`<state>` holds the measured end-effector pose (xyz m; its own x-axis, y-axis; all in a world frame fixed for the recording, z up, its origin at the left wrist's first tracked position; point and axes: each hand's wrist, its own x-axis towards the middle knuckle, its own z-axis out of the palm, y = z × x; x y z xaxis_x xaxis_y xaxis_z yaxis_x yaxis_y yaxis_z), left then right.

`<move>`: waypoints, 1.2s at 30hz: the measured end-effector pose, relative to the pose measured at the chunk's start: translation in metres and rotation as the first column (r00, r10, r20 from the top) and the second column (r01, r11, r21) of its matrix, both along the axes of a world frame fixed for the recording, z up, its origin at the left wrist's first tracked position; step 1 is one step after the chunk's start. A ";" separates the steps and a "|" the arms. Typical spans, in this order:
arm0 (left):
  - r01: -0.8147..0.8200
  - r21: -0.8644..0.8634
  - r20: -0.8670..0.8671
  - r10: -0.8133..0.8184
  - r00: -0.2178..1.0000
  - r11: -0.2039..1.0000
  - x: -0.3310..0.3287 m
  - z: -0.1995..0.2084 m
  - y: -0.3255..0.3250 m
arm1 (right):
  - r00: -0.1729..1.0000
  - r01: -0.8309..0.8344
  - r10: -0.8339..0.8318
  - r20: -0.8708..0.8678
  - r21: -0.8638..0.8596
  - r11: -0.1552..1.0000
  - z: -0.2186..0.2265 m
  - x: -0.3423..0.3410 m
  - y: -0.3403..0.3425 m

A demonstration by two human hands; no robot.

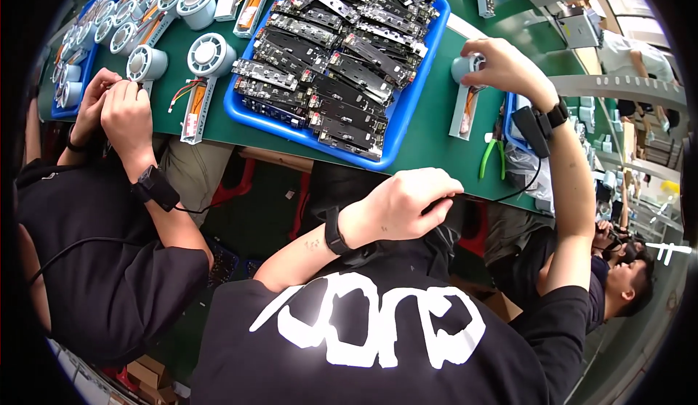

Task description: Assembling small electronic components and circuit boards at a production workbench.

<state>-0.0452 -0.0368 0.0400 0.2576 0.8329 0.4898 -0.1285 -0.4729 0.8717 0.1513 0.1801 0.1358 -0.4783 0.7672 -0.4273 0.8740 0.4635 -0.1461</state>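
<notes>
My right hand (505, 67) has its thumb and fingers curled round the pale blue round head of a handheld fan (463, 118). The fan's open handle points toward the table's near edge, with wires showing inside. Low over that edge, my left hand (411, 201) is bent at the wrist, its fingers curled and thumb drawn in. Whatever lies between its fingertips is too small or hidden to make out. Green-handled pliers (492, 156) lie just below the fan. A blue tray (385, 159) heaped with black circuit boards (352, 70) stands to the left of my right hand.
More fan bodies (196, 6) with orange batteries cover the green table (443, 139) at left. A neighbour's hands (120, 107) are beside one fan there. A blue bin (515, 125) with clear plastic bags stands at right, near a metal rail (618, 89). A black cable (520, 187) trails from my right wrist.
</notes>
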 end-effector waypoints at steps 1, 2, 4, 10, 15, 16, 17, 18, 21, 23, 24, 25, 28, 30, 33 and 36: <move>-0.003 0.011 -0.015 0.003 1.000 1.000 -0.009 0.009 -0.001 | 1.000 -0.031 0.031 0.002 0.042 0.999 -0.003 -0.003 -0.007; -0.008 0.023 -0.030 0.009 1.000 1.000 -0.018 0.015 -0.001 | 0.998 -0.064 0.064 0.004 0.085 0.994 -0.007 -0.006 -0.011; -0.130 0.108 -0.159 0.146 0.976 0.986 -0.047 0.022 0.011 | 0.996 -0.092 0.093 0.004 0.125 0.988 -0.010 -0.011 -0.015; -0.526 0.359 -0.503 0.634 0.587 0.771 -0.110 0.017 0.065 | 0.972 -0.156 0.139 0.189 0.080 0.984 -0.006 -0.017 -0.026; -0.513 0.297 -0.682 0.555 0.476 0.805 -0.117 0.020 0.081 | 0.982 -0.191 0.179 0.068 0.296 0.936 -0.007 -0.014 -0.048; -0.504 0.291 -0.695 0.542 0.473 0.813 -0.117 0.020 0.082 | 0.982 -0.190 0.176 0.071 0.292 0.937 -0.005 -0.018 -0.053; -0.494 0.284 -0.708 0.527 0.470 0.822 -0.117 0.020 0.082 | 0.981 -0.161 0.189 -0.039 0.377 0.912 -0.002 -0.025 -0.061; -0.492 0.279 -0.710 0.523 0.472 0.824 -0.118 0.019 0.082 | 0.967 -0.121 0.210 -0.148 0.456 0.882 0.001 -0.034 -0.069; -0.489 0.284 -0.659 0.538 0.525 0.825 -0.120 0.014 0.082 | 0.926 0.002 0.164 -0.340 0.440 0.898 -0.007 -0.060 -0.104; -0.473 0.283 -0.655 0.528 0.540 0.834 -0.119 0.013 0.081 | 0.905 0.079 0.086 -0.417 0.362 0.929 -0.023 -0.074 -0.121; -0.458 0.281 -0.651 0.518 0.555 0.843 -0.119 0.012 0.080 | 0.885 0.124 0.052 -0.462 0.342 0.932 -0.036 -0.081 -0.129; -0.441 0.278 -0.649 0.505 0.569 0.853 -0.119 0.012 0.078 | 0.861 0.171 0.015 -0.508 0.317 0.933 -0.047 -0.087 -0.136; -0.417 0.369 -0.597 0.555 0.579 0.831 -0.118 0.014 0.076 | 0.827 0.235 -0.009 -0.562 0.331 0.914 -0.064 -0.091 -0.141; -0.404 0.412 -0.569 0.577 0.585 0.816 -0.116 0.014 0.073 | 0.820 0.269 0.020 -0.573 0.416 0.869 -0.071 -0.090 -0.141; -0.410 0.379 -0.465 0.554 0.691 0.830 -0.112 0.012 0.069 | 0.772 0.309 0.078 -0.631 0.478 0.822 -0.075 -0.089 -0.143; -0.443 0.098 -0.353 0.447 0.821 0.891 -0.098 0.013 0.057 | 0.717 0.364 0.087 -0.691 0.479 0.799 -0.072 -0.085 -0.151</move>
